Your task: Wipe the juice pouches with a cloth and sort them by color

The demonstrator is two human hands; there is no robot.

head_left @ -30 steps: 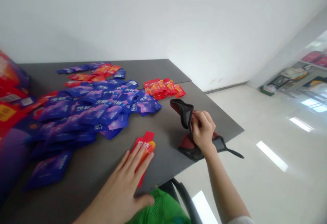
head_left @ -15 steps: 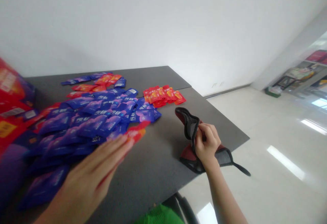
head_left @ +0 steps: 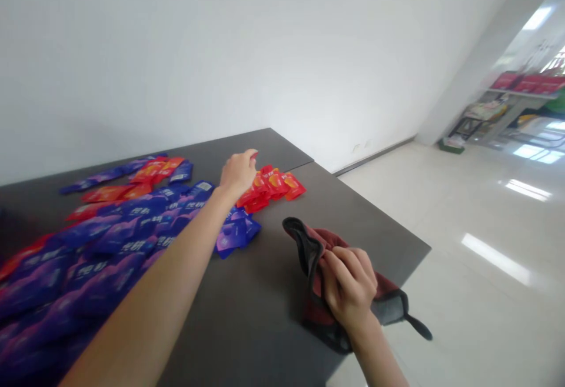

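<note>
My left hand (head_left: 239, 172) is stretched out above the far side of a small stack of red packets (head_left: 274, 184). Its fingers are closed, and a sliver of red shows at the tips, a red packet mostly hidden by the hand. Beneath my left forearm lies a large heap of blue-purple packets (head_left: 132, 243). On the right, my right hand (head_left: 348, 284) is closed round a bunched reddish-brown cloth (head_left: 333, 239) with black edging and a hanging loop, resting near the table's front edge.
The dark grey table (head_left: 247, 316) meets a white wall (head_left: 247, 52) at the back. More red packets (head_left: 156, 169) lie at the far left among blue ones. Beyond the right table edge is a shiny floor (head_left: 477, 210), with a green box (head_left: 451, 146) and shelving farther off.
My left hand has moved forward and right with the red packet, from beside the blue heap to the red stack. My right hand still grips the cloth. The view has shifted right.
</note>
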